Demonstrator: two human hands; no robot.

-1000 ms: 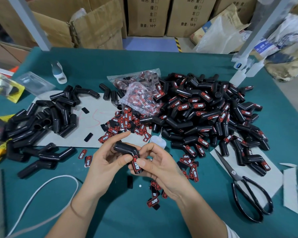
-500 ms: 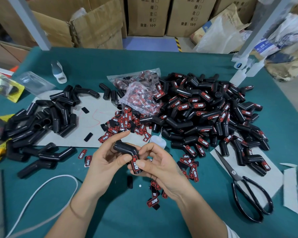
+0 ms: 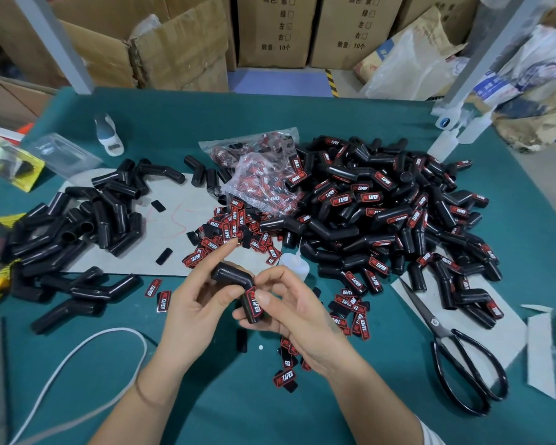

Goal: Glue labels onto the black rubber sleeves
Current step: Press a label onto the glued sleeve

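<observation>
You hold one bent sleeve above the table, between both hands, just in front of the loose labels. Your left hand grips the upper leg of the sleeve, thumb curled against it and forefinger stretched out straight above. Your right hand pinches the lower leg, thumb pressed flat on the label that already lies along it, the other fingers curled behind. The step in hand looks to be pressing that label down while the glue takes. Keep the thumb square on the middle of the label and roll pressure toward each end, so that no edge lifts on the curved rubber. Check that the label runs straight along the leg before the glue grips; a skewed one will likely not shift afterwards. Keep your left grip steady on the upper leg so the sleeve does not twist under the thumb. Watch for glue squeezing out at the edges onto your fingertip. When it holds, the sleeve probably belongs with the labelled pile to your right; the bare sleeves wait on your left, and the glue bottle lies just beyond your right hand.
</observation>
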